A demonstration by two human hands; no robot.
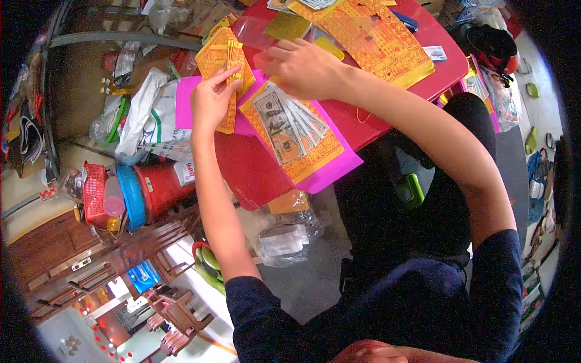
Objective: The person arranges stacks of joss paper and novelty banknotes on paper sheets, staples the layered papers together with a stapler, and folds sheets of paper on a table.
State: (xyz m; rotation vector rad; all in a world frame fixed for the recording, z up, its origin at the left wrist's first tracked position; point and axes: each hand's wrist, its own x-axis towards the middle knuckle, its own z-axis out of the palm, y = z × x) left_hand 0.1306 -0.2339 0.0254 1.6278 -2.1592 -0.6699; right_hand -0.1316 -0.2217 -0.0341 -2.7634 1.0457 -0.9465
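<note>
My left hand [210, 101] pinches a narrow pleated strip of yellow printed joss paper [232, 66] between thumb and fingers, at the left end of the red table. My right hand [302, 68] hovers just right of it, smeared by motion, its fingertips partly hidden. Below the hands, a fan of dollar-style notes [293, 127] lies on an orange printed sheet [308, 164]. Under that sheet is a magenta paper [339, 166], whose corner reaches past the table edge. More yellow paper [213, 53] shows behind the pleated strip.
The red table [248, 175] also carries large orange printed sheets [375, 42] at the far right and a gold square [287, 26]. Left of it stand a white sack [163, 109], a red bucket [163, 184] and a blue basin rim [130, 196]. Plastic bags [284, 242] lie below.
</note>
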